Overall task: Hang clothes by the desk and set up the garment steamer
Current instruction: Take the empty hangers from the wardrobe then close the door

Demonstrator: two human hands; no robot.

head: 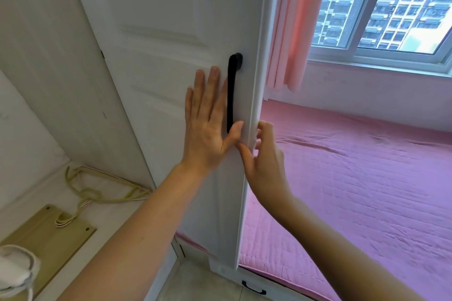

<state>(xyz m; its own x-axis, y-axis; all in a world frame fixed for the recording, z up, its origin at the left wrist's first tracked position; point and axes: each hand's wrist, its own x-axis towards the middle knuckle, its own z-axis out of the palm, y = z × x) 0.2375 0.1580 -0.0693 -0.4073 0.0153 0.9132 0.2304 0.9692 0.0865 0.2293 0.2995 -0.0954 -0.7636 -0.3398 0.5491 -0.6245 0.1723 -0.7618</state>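
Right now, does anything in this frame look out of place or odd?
Mildly. Hangers lie loose in a tangled heap on the white surface at left instead of hanging. The left hand presses flat on the door beside its black handle; the right hand pinches the door's edge.

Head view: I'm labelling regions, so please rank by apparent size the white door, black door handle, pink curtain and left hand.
1. white door
2. pink curtain
3. left hand
4. black door handle
Hand ranking is unsure: it is nearer the camera.

Mid-frame, the left hand (208,120) lies flat on the white door (171,44); the right hand (263,154) curls round the door's edge beside the black handle (232,90).
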